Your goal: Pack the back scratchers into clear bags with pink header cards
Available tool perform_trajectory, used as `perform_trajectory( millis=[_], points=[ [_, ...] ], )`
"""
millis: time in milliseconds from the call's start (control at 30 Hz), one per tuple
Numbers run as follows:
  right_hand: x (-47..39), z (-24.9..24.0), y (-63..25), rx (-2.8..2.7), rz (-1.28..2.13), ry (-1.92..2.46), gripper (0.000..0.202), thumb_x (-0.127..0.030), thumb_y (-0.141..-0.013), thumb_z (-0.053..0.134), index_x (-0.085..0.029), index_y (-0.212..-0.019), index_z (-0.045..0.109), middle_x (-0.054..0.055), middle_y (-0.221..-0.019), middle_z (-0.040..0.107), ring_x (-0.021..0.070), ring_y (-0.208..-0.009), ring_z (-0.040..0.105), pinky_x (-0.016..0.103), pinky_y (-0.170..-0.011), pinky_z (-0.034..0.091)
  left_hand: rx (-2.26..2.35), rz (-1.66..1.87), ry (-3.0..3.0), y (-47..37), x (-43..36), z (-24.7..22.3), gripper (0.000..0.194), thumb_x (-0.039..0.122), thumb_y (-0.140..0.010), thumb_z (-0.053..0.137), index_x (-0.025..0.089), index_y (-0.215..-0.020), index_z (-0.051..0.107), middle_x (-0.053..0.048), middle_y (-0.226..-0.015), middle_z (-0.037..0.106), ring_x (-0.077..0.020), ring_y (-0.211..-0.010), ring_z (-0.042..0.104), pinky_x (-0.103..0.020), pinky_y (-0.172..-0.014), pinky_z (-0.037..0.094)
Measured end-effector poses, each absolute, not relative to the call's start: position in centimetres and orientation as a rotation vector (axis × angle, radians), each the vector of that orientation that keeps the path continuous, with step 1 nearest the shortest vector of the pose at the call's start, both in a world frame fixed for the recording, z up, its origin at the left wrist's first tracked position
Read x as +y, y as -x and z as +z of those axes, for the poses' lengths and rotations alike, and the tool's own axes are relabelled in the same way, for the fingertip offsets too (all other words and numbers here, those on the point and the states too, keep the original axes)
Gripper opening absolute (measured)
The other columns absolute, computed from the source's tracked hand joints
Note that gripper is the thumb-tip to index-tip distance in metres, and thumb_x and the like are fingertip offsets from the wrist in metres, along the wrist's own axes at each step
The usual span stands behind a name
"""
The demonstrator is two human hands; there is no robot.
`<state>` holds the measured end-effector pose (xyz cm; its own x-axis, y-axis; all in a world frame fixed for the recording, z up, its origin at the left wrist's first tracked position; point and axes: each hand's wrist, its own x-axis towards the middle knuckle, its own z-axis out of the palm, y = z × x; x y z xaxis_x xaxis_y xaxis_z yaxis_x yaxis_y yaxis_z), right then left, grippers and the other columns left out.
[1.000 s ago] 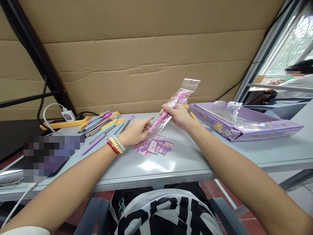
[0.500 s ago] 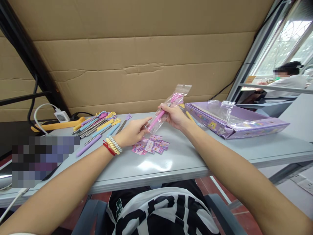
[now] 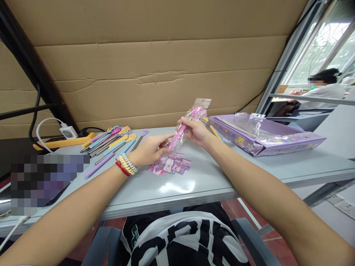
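Observation:
A pink back scratcher [image 3: 177, 138] lies slanted inside a clear plastic bag [image 3: 203, 103], its head toward the bag's far upper end. My right hand [image 3: 195, 131] is closed around the middle of the bag and handle. At the lower end, my left hand [image 3: 152, 148] pinches the bag near the handle's tip. Small printed purple and pink cards [image 3: 169, 165] are spread on the table just below my hands. Several loose back scratchers [image 3: 111, 142] in yellow, blue, purple and pink lie left of my left hand.
A purple printed box [image 3: 249, 146] with clear plastic bags [image 3: 253, 122] on it stands at the right. A yellow-handled back scratcher [image 3: 215, 132] lies beside it. At the left are a white charger [image 3: 68, 131] and a yellow bar [image 3: 63, 142]. Cardboard [image 3: 155, 59] forms the back wall.
The bag with the pink back scratcher has tilted slightly, its upper end a little lower and further left. Both hands keep their hold; the whole view has shifted slightly.

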<state>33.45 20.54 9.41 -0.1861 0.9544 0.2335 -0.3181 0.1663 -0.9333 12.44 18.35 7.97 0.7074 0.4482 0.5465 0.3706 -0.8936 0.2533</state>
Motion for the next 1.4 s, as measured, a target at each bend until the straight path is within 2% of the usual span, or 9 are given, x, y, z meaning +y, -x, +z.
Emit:
perform_trajectory(
  millis=[133, 367, 500, 700, 867, 1100, 1300, 1400],
  points=[
    [20.36, 9.53, -33.45, -1.243, 1.368, 0.733, 0.018, -0.031, -0.085, 0.061, -0.015, -0.078, 0.062, 0.003, -0.063, 0.067, 0.0127, -0.052, 0.061, 0.025, -0.051, 0.054, 0.591, 0.954, -2.691, -12.47, 18.32, 7.87, 0.049, 0.013, -0.081, 0.054, 0.021, -0.129, 0.053, 0.001, -0.078, 0.067, -0.0108, -0.068, 0.059, -0.026, -0.067, 0.048],
    [19.82, 10.05, -33.33, -1.174, 1.38, 0.71, 0.018, -0.029, -0.086, 0.059, -0.015, -0.075, 0.062, 0.002, -0.06, 0.065, 0.0119, -0.051, 0.06, 0.024, -0.049, 0.052, 0.674, 1.061, -2.673, -12.78, 18.04, 8.05, 0.045, 0.012, -0.08, 0.058, 0.015, -0.125, 0.054, 0.001, -0.071, 0.067, -0.0102, -0.063, 0.058, -0.024, -0.062, 0.047],
    [19.64, 10.06, -33.15, -1.174, 1.426, 0.717, 0.021, -0.031, -0.086, 0.057, -0.016, -0.073, 0.063, 0.002, -0.059, 0.064, 0.0123, -0.05, 0.059, 0.025, -0.049, 0.052, 0.658, 1.074, -2.64, -12.86, 17.91, 8.11, 0.043, 0.013, -0.081, 0.059, 0.016, -0.123, 0.054, 0.002, -0.071, 0.066, -0.0097, -0.062, 0.058, -0.023, -0.061, 0.046],
    [19.98, 9.57, -33.69, -1.339, 1.445, 0.794, 0.023, -0.039, -0.077, 0.065, -0.017, -0.074, 0.062, 0.002, -0.058, 0.066, 0.0149, -0.047, 0.06, 0.027, -0.043, 0.052, 0.679, 1.032, -2.681, -12.74, 17.63, 8.53, 0.032, 0.015, -0.08, 0.059, 0.016, -0.112, 0.062, 0.005, -0.061, 0.058, -0.0084, -0.055, 0.05, -0.022, -0.056, 0.042],
    [20.17, 9.33, -33.8, -1.382, 1.446, 0.75, 0.022, -0.037, -0.074, 0.068, -0.017, -0.074, 0.06, 0.0, -0.052, 0.063, 0.0149, -0.043, 0.06, 0.026, -0.039, 0.051, 0.733, 1.118, -2.706, -12.67, 17.66, 8.67, 0.033, 0.011, -0.078, 0.056, 0.014, -0.11, 0.062, 0.006, -0.059, 0.054, -0.008, -0.054, 0.048, -0.021, -0.054, 0.04],
    [20.15, 9.46, -33.8, -1.401, 1.431, 0.755, 0.024, -0.036, -0.073, 0.072, -0.014, -0.073, 0.06, 0.003, -0.053, 0.065, 0.0147, -0.042, 0.061, 0.023, -0.038, 0.052, 0.702, 1.131, -2.73, -12.43, 17.91, 8.31, 0.031, 0.015, -0.077, 0.053, 0.014, -0.107, 0.061, 0.004, -0.062, 0.057, -0.0081, -0.055, 0.05, -0.021, -0.056, 0.042],
    [20.15, 9.52, -33.83, -1.399, 1.43, 0.757, 0.025, -0.034, -0.074, 0.073, -0.014, -0.072, 0.059, 0.003, -0.053, 0.065, 0.0135, -0.041, 0.06, 0.022, -0.038, 0.053, 0.631, 1.039, -2.772, -12.13, 18.17, 8.21, 0.048, 0.028, -0.074, 0.065, 0.012, -0.118, 0.055, 0.001, -0.073, 0.063, -0.009, -0.057, 0.051, -0.023, -0.058, 0.044],
    [20.16, 9.56, -33.91, -1.401, 1.441, 0.747, 0.024, -0.033, -0.073, 0.073, -0.014, -0.072, 0.059, 0.003, -0.055, 0.066, 0.0135, -0.042, 0.061, 0.022, -0.038, 0.053, 0.681, 1.001, -2.778, -12.13, 18.24, 8.21, 0.049, 0.03, -0.077, 0.066, 0.012, -0.121, 0.054, -0.002, -0.082, 0.067, -0.009, -0.059, 0.053, -0.024, -0.059, 0.045]
  ],
)
